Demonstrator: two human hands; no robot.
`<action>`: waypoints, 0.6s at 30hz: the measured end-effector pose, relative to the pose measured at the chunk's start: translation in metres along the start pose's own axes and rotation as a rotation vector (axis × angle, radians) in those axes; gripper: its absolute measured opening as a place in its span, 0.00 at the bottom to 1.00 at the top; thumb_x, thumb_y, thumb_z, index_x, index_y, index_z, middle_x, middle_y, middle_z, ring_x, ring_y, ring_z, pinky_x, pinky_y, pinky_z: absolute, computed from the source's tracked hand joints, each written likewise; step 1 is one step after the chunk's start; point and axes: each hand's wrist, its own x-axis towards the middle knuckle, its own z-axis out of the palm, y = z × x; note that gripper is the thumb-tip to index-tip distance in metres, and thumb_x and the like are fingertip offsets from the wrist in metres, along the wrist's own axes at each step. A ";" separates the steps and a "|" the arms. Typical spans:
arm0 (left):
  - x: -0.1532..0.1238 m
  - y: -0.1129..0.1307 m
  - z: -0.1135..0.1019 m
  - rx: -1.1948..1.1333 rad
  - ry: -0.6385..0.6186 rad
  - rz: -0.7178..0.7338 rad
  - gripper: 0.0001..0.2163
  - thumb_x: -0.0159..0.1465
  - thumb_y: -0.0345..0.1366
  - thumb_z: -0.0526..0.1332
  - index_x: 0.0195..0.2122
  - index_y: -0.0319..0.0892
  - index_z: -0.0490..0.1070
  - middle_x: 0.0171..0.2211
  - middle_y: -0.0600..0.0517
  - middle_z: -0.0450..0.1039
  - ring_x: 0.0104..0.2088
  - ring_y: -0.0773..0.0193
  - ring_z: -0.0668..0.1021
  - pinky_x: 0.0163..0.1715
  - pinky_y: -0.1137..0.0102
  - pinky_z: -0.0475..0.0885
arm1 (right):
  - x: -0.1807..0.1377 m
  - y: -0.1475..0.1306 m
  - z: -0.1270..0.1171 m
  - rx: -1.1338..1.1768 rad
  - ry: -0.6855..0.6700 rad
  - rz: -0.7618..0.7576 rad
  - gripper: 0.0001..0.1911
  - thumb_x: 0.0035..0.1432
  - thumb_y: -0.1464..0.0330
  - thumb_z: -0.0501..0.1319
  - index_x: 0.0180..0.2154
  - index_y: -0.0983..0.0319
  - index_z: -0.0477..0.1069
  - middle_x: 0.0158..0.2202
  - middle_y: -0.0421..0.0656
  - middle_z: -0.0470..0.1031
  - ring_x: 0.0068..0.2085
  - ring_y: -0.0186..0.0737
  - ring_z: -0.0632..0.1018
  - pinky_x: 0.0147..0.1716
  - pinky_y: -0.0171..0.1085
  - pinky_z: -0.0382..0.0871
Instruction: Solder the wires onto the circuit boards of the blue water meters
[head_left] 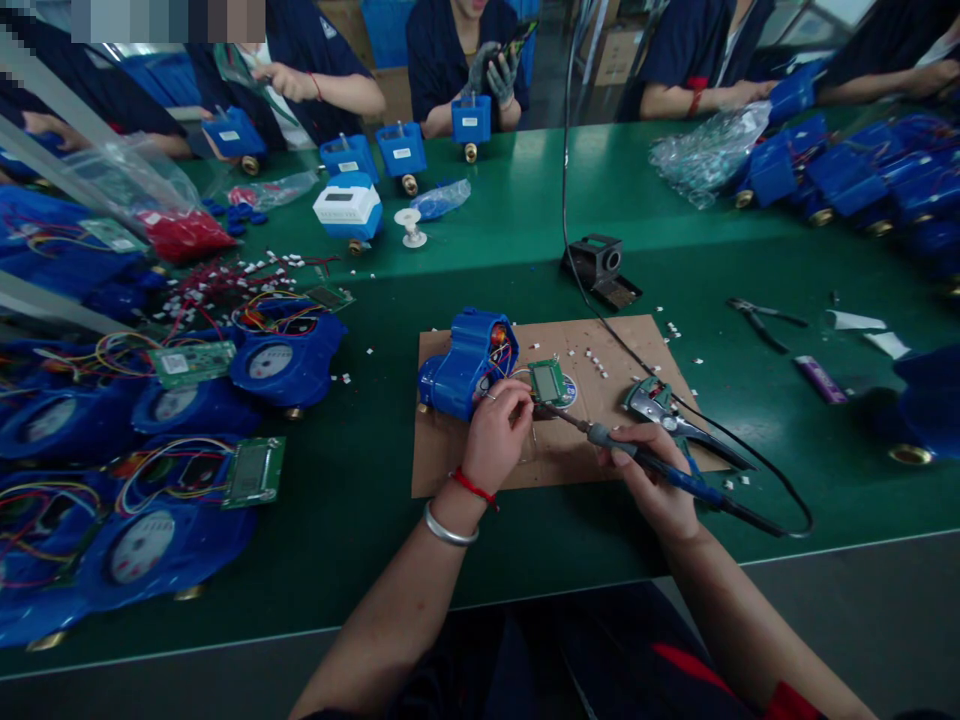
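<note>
My right hand (656,475) is closed around the grip of a soldering iron (615,440), whose tip points left at the lower edge of a small green circuit board with a display (547,381). Beside that edge, my left hand (497,435) is pinched; what its fingertips hold, perhaps a wire, is too small to make out. A blue water meter housing (466,365) lies on its side just behind my left hand, wires showing in its opening. Housing and board rest on a cardboard sheet (465,470). Wire strippers (664,410) lie at the sheet's right, behind my right hand.
Several blue meters with wired boards (180,530) crowd the left. More meters (847,180) are piled at the back right. A black soldering stand (600,265), pliers (761,320) and a hanging cable (566,160) are around the sheet. Several co-workers sit across the green table (487,260).
</note>
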 end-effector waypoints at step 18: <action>0.000 0.000 0.000 -0.007 0.004 -0.006 0.07 0.62 0.23 0.57 0.33 0.42 0.67 0.41 0.49 0.72 0.44 0.60 0.76 0.46 0.63 0.72 | -0.001 -0.003 -0.001 -0.078 -0.043 -0.113 0.10 0.58 0.73 0.62 0.43 0.58 0.71 0.32 0.42 0.76 0.33 0.40 0.78 0.35 0.41 0.72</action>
